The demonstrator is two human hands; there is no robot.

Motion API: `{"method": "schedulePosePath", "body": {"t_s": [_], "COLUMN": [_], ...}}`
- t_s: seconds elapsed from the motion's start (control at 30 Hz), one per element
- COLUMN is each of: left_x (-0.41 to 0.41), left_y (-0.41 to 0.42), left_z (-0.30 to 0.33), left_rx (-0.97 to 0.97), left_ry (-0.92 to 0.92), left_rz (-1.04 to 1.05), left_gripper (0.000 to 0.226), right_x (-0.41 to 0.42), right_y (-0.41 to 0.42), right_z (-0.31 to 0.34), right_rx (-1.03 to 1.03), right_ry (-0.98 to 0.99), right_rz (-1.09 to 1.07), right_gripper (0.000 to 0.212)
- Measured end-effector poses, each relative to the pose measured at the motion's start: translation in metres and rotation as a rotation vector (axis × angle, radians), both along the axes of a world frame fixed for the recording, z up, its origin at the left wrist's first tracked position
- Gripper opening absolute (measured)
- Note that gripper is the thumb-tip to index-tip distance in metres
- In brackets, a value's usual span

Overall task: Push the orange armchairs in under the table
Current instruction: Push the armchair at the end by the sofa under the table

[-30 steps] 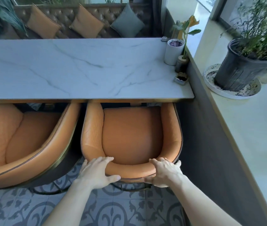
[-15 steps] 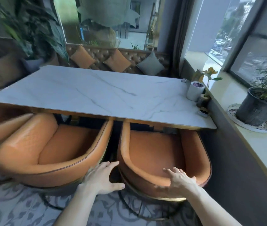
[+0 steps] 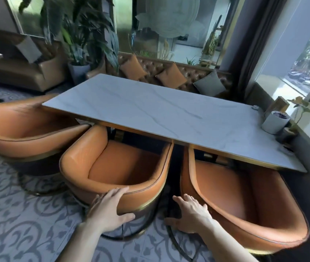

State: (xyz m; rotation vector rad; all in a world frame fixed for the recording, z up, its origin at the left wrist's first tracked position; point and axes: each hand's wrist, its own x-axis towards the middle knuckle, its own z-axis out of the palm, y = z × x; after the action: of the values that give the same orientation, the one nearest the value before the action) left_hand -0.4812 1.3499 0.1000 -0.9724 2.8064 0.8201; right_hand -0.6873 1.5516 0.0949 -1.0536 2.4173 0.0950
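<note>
A white marble table (image 3: pixel 169 114) runs across the middle. Three orange armchairs stand at its near side. The right armchair (image 3: pixel 245 188) has its front under the tabletop. The middle armchair (image 3: pixel 124 167) sits partly under the table edge. The left armchair (image 3: pixel 23 129) stands at the table's left end, mostly outside it. My left hand (image 3: pixel 108 210) lies flat with spread fingers on the back rim of the middle armchair. My right hand (image 3: pixel 192 212) hovers open in the gap between the middle and right armchairs, close to the right armchair's back, and grips nothing.
A white cup (image 3: pixel 275 122) and small potted plant (image 3: pixel 301 112) stand at the table's right end beside the window ledge. A brown tufted sofa (image 3: pixel 188 76) with cushions lines the far side. Large plants (image 3: pixel 82 44) stand at the back left. The floor is patterned tile (image 3: pixel 18 224).
My view has swung left and up. Both hands left the right armchair's back rim and moved left; my left hand now rests on the middle armchair's back.
</note>
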Motion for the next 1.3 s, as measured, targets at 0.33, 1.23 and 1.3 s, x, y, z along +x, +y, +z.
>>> {"method": "schedulePosePath", "body": {"t_s": [0.33, 1.23, 1.3], "left_x": [0.043, 0.021, 0.017], "left_y": [-0.178, -0.394, -0.396], "left_z": [-0.052, -0.169, -0.167], "left_rx": [0.085, -0.075, -0.069], "left_ry": [-0.110, -0.290, -0.285], "left_rz": [0.008, -0.590, -0.603], "left_gripper": [0.092, 0.071, 0.071], "right_x": [0.037, 0.110, 0.107], "right_y": [-0.179, -0.337, -0.340], "right_z": [-0.070, -0.156, -0.155], "right_rx": [-0.030, 0.044, 0.044], "right_ry": [-0.093, 0.063, 0.039], "right_rz": [0.034, -0.244, -0.273], "right_gripper": [0.095, 0.093, 0.093]}}
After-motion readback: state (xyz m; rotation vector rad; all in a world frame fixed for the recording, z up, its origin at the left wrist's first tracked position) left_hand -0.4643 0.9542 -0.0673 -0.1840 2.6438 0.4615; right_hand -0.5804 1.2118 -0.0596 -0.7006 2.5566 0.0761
